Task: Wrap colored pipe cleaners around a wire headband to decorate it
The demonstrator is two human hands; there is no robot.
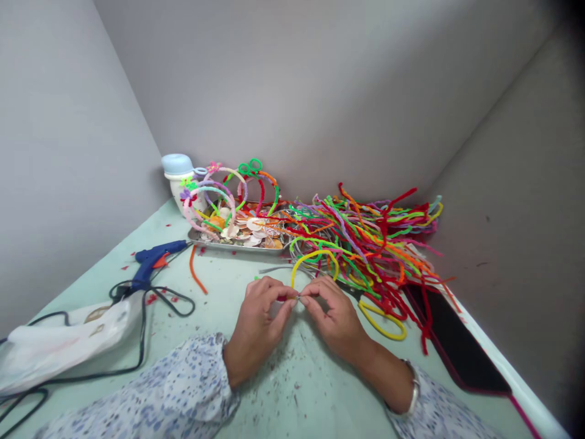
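Observation:
My left hand (260, 320) and my right hand (331, 314) meet over the pale green table (219, 341), fingertips pinched together on the two ends of a yellow pipe cleaner (314, 256) bent into an arch above them. A bit of red shows at my left fingertips. Just beyond lies a large heap of pipe cleaners (370, 238) in many colours. A second yellow pipe cleaner loop (384, 323) lies on the table to the right of my right hand.
A metal tray (237, 244) of shells stands at the back, with pipe-cleaner headbands (219, 189) and a white jar (178, 177) behind it. A blue glue gun (153, 259) with black cable lies left, beside a white bag (59, 341). A dark tablet (457, 347) lies right. An orange pipe cleaner (196, 274) is loose.

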